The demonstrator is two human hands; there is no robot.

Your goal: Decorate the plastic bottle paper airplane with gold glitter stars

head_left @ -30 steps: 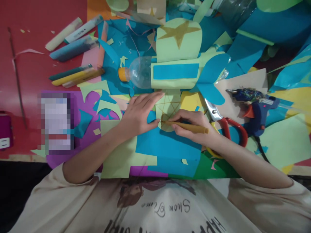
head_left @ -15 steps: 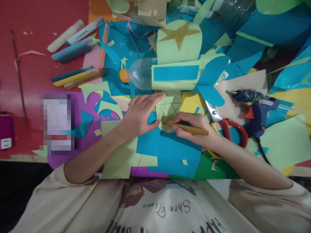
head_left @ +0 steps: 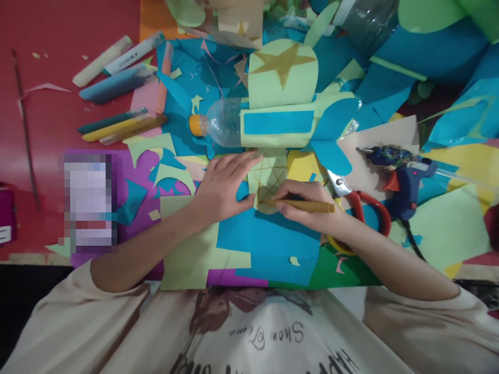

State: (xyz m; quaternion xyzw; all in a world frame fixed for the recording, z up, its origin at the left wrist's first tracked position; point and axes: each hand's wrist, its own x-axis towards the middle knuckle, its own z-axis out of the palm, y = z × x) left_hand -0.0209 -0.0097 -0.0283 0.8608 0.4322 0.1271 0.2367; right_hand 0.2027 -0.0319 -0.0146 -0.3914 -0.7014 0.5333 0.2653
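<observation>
"Where's the marker (head_left: 312,206)?"
"Mid-frame, pinched in the right hand's (head_left: 327,218) fingers over the green flap (head_left: 275,157); left hand (head_left: 220,187) outstretched, thumb apart, gripping nothing."
"Risk?"
"A slipping flap could skew the star outline (head_left: 268,175)."

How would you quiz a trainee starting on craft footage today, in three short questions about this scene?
1. Which hand holds the brown marker?
A) left
B) right
C) neither

2. Fill in: the pale green flap beyond the clear bottle carries a filled-in brown ____.

3. True or false: the bottle's cap is orange.

Key:
1. B, the right hand.
2. star.
3. True.
</observation>
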